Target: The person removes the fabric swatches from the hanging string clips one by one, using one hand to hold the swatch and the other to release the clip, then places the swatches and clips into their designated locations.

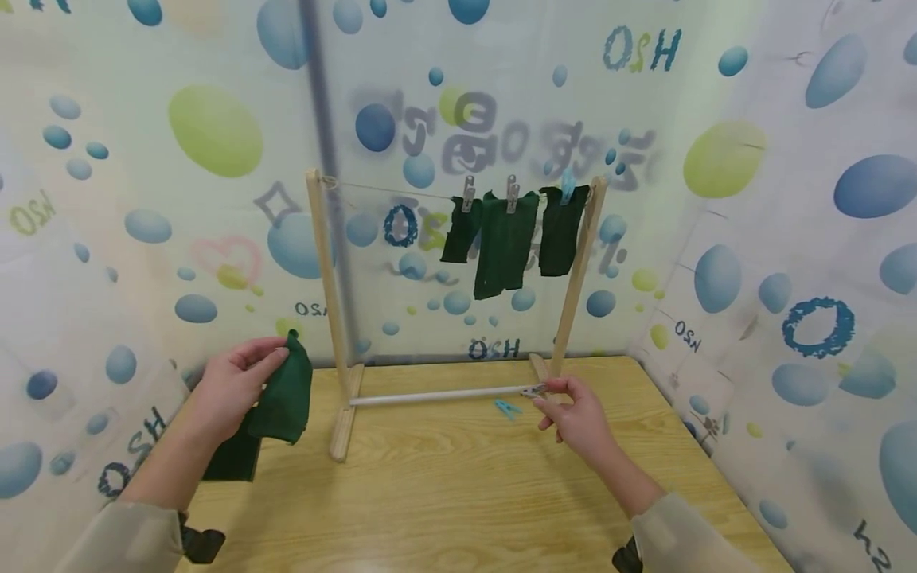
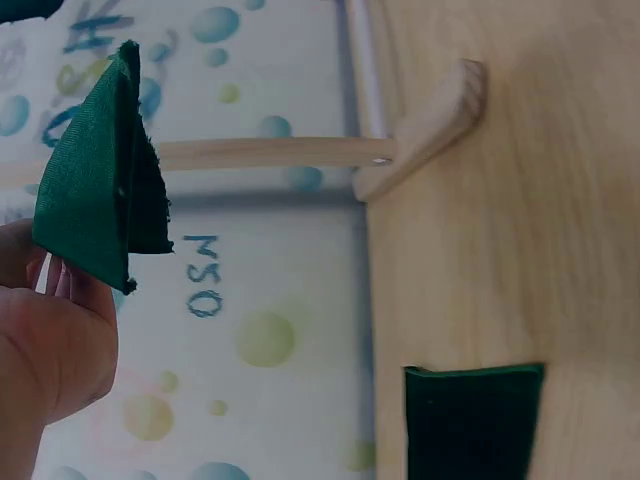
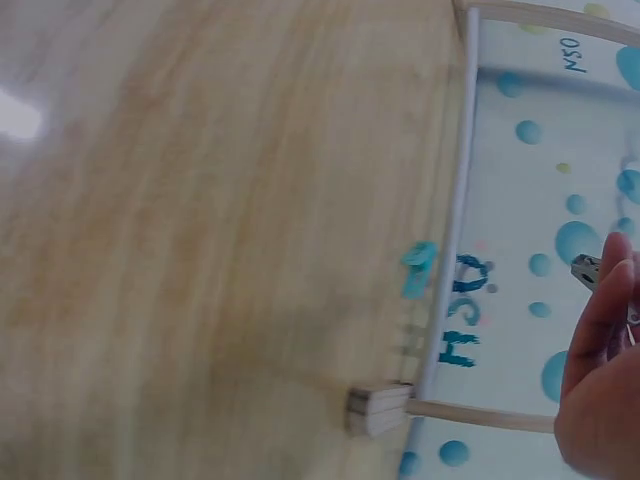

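My left hand [image 1: 232,386] pinches a dark green piece of cloth [image 1: 285,398] by its upper edge, and the cloth hangs down in a fold. Below it, another dark green cloth [image 2: 474,425] lies on the table. Between the thumb and fingers of my right hand [image 1: 579,418] is a grey clothespin [image 1: 533,391], near the right foot of a small wooden drying rack. A blue clothespin [image 1: 507,409] lies on the table beside that hand. Three green cloths hang on the rack's string, the middle one [image 1: 505,247] under grey clothespins [image 1: 512,195], the rightmost under a blue clothespin [image 1: 567,186].
The rack has a left wooden post [image 1: 328,278], a right post [image 1: 576,278] and a white bottom rod [image 1: 440,395]. It stands toward the back of the wood-grain table [image 1: 444,493]. A patterned curtain [image 1: 215,191] surrounds the table at the back and sides.
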`<state>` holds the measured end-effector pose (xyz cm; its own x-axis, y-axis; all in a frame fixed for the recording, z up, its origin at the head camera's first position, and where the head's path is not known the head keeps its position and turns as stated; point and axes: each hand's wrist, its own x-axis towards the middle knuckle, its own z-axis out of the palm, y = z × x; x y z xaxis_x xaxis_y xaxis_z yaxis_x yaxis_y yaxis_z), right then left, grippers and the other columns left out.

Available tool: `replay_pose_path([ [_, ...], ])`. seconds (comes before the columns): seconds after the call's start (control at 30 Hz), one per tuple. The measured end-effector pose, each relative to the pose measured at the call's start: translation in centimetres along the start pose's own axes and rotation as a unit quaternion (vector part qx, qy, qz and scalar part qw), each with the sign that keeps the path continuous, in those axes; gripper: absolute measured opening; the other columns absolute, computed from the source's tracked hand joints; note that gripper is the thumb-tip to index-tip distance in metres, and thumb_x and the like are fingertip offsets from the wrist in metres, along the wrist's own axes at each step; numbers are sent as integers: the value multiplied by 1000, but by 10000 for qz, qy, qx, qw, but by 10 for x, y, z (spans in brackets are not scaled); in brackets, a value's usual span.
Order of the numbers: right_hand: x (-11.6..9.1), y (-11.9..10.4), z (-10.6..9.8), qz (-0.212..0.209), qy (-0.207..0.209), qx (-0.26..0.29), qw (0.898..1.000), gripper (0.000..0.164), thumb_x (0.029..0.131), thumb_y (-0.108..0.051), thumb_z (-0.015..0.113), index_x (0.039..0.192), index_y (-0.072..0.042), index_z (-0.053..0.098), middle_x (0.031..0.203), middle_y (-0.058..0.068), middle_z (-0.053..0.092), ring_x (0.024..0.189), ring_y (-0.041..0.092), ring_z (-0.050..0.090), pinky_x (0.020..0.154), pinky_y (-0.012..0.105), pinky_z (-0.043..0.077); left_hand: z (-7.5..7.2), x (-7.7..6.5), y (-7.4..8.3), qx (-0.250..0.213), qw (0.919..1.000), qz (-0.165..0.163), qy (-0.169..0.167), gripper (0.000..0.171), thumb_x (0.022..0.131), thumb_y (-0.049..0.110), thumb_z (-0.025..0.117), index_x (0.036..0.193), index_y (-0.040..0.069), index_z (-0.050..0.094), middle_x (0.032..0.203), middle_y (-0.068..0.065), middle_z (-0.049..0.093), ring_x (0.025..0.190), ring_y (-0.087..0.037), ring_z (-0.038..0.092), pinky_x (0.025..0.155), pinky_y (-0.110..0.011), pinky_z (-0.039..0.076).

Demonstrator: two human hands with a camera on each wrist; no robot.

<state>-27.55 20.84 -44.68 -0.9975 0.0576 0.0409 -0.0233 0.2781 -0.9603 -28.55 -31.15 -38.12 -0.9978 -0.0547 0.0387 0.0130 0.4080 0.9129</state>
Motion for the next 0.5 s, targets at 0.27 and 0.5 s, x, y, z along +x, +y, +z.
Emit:
replay_pose_path([
  [0.27,-6,34,-4,366,54,-236,9990,40,104,-14,77,140,-3,62,143,22,64,71,17,74,50,26,49,7,2,-34,387,9990,-220,104,65,111,55,59,158,10,59,144,-9,72,101,-13,65,80,-27,60],
  [0.5,-9,49,-6,501,-14,-482,9976,41,105,-16,77,141,-3,63,137,19,68,80,19,75,53,28,50,12,0,-54,440,9988,-196,122,62,112,51,60,157,8,60,152,-19,67,104,-8,62,83,-22,56],
])
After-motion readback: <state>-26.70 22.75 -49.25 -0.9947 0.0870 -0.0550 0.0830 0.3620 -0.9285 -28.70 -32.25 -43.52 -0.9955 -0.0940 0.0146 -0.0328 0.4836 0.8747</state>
